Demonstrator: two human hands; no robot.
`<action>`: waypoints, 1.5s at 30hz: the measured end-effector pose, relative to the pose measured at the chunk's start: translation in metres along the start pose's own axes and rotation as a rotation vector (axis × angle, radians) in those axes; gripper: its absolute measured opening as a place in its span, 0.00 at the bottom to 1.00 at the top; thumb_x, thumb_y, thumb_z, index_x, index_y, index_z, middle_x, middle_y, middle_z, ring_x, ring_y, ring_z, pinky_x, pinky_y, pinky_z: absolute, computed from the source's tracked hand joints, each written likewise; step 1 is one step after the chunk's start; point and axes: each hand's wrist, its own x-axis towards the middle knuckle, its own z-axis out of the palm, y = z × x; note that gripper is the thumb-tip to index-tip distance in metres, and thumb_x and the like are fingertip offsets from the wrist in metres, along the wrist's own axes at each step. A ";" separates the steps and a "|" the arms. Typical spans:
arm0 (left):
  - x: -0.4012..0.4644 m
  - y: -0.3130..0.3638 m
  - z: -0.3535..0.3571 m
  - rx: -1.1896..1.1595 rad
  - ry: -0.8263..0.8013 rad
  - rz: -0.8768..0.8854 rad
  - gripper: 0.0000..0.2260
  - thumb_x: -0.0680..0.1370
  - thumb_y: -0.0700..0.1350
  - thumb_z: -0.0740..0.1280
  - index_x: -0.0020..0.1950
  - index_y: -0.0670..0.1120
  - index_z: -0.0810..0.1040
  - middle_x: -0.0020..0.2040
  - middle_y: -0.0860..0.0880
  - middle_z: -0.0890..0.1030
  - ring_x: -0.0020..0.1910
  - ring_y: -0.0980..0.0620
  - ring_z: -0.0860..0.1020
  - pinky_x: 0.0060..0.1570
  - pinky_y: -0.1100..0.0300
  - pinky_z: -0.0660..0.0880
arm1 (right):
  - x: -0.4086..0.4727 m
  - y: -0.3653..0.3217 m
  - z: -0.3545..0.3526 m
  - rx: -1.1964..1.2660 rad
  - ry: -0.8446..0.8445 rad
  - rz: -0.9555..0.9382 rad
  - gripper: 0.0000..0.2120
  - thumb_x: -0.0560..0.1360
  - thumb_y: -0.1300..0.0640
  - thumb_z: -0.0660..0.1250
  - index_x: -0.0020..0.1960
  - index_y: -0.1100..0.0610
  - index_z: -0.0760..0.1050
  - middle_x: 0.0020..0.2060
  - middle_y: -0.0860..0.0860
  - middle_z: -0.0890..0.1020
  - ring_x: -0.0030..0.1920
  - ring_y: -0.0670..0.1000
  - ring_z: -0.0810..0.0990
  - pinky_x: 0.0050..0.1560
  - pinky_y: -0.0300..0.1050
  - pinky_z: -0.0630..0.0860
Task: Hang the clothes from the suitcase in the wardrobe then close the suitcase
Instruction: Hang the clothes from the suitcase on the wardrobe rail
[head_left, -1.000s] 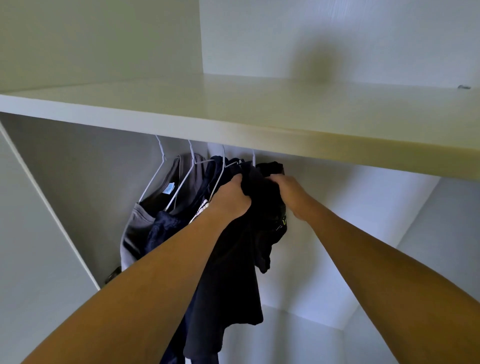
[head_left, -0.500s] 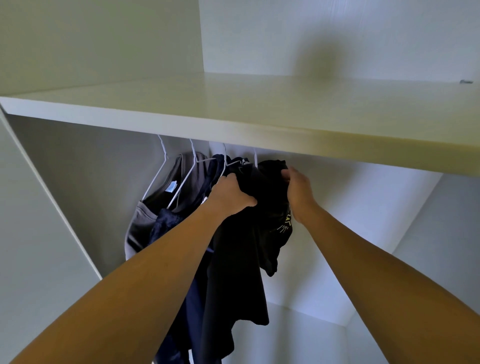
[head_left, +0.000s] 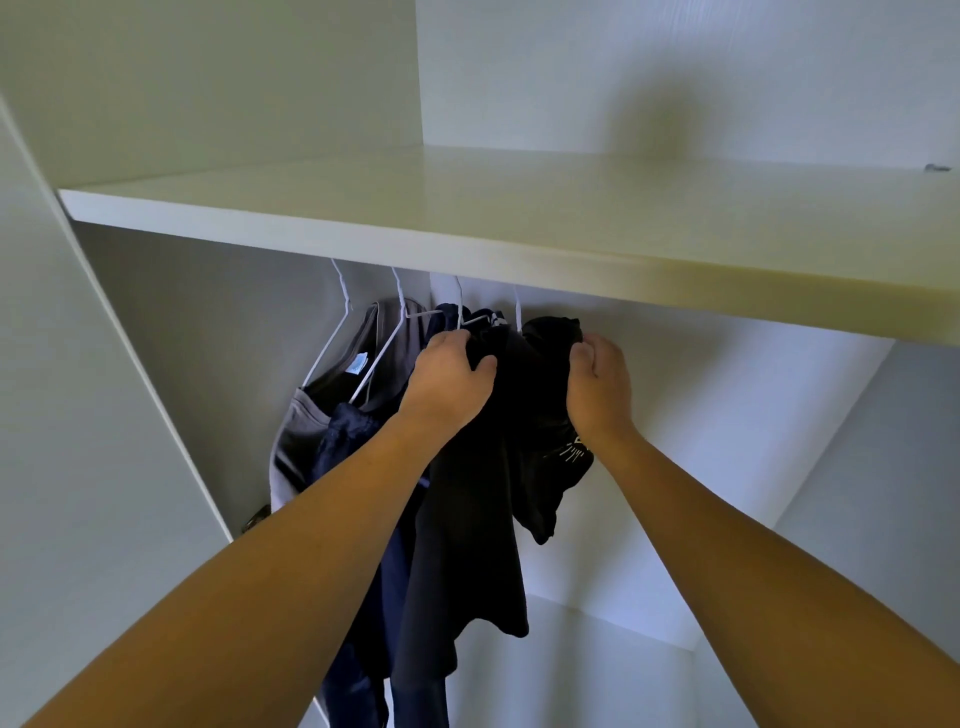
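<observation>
Both hands on black garment, settling it on hanger in wardrobe.
L hand (head_left: 452, 382) & R hand (head_left: 597, 387) apart, each gripping black garment (head_left: 467, 519) shoulders at 12 o'clock. Grey top (head_left: 298, 441), navy item (head_left: 345, 441) hung at 10–11. Shelf (head_left: 467, 213) above. Suitcase not in view; closing left.

The shelf (head_left: 519, 228) hides the rail and the tops of the white hanger hooks (head_left: 400, 291), so where they hang cannot be seen. The hanger inside the black shirt (head_left: 493, 467) is covered by the cloth, apart from its hook. The fingertips of the left hand (head_left: 449, 382) and the right hand (head_left: 597, 384) are buried in this shirt. The pale print on the shirt is too small to read. A dark fitting (head_left: 255, 518) behind the side panel is half hidden. The hanging clothes are cut off by the bottom edge.
</observation>
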 end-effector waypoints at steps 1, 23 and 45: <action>-0.005 0.000 -0.002 0.000 0.034 0.011 0.21 0.80 0.52 0.63 0.70 0.44 0.70 0.66 0.47 0.72 0.62 0.47 0.74 0.58 0.53 0.74 | -0.005 0.000 0.000 -0.043 0.004 -0.033 0.14 0.78 0.46 0.52 0.56 0.45 0.74 0.52 0.47 0.77 0.54 0.52 0.74 0.54 0.46 0.73; -0.278 -0.152 -0.109 0.112 0.135 -0.242 0.21 0.83 0.52 0.57 0.74 0.45 0.65 0.71 0.45 0.69 0.66 0.43 0.70 0.65 0.51 0.66 | -0.289 -0.076 0.072 -0.225 -0.379 -0.372 0.24 0.80 0.52 0.58 0.75 0.55 0.62 0.74 0.53 0.65 0.75 0.54 0.63 0.75 0.54 0.60; -0.646 -0.344 -0.267 0.244 -0.239 -1.280 0.17 0.83 0.46 0.55 0.67 0.40 0.72 0.65 0.41 0.75 0.65 0.40 0.73 0.64 0.49 0.70 | -0.634 -0.157 0.265 -0.577 -1.975 -0.439 0.30 0.78 0.51 0.60 0.78 0.50 0.55 0.75 0.52 0.62 0.69 0.54 0.70 0.62 0.48 0.69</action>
